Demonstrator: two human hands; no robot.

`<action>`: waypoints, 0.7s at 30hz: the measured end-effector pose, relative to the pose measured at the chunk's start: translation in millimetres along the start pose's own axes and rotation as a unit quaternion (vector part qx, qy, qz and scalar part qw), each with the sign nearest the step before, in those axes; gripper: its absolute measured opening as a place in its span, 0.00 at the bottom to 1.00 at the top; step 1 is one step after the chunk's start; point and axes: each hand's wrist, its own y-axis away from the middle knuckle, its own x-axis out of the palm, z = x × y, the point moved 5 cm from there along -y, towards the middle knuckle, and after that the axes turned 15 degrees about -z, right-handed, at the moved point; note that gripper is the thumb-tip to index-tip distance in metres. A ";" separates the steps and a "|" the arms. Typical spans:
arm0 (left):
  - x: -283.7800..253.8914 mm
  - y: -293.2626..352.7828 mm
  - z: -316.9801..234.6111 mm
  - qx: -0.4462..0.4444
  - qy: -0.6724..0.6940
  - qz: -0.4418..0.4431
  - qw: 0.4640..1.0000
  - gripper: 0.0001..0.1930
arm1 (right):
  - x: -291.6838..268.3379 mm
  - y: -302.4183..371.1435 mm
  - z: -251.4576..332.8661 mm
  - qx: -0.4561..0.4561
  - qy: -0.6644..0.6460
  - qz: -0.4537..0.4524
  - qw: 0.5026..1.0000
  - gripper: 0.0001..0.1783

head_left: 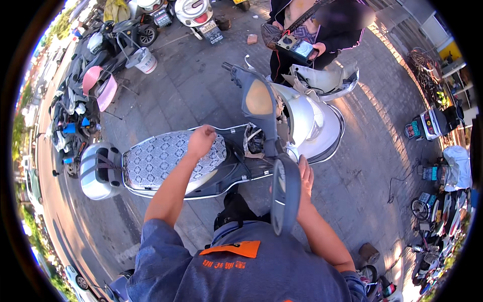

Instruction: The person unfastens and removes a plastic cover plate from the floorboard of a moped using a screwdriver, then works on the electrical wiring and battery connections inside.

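Observation:
A white and grey scooter lies across the view in front of me. Above its patterned seat cover hangs my left hand, its fingers curled closed; whatever they may hold is hidden. My right hand is beside the round mirror, fingers stretched out toward the lower edge of the white front shell. The mirror hides part of that hand. Between seat and front shell, a dark bundle sits in the footwell. The grey handlebar cover stands above it.
Across the scooter, a person holds a boxy meter with a screen, beside a raised white panel. A silver top box is at the scooter's rear. A pink chair, a bucket and parked scooters stand around.

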 end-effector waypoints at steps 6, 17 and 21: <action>3.2 -214.2 -45.2 0.301 -0.255 -0.033 0.918 0.38 | 9.8 -9.3 65.0 0.154 -0.059 -0.094 0.982 0.54; 108.8 -343.9 -122.7 0.606 -0.260 0.117 0.742 0.61 | 40.3 -18.8 64.6 0.257 0.087 -0.101 0.957 0.49; 116.2 -357.7 -99.0 0.645 -0.164 0.105 0.739 0.45 | 39.6 -28.3 61.6 0.255 0.130 -0.105 0.952 0.45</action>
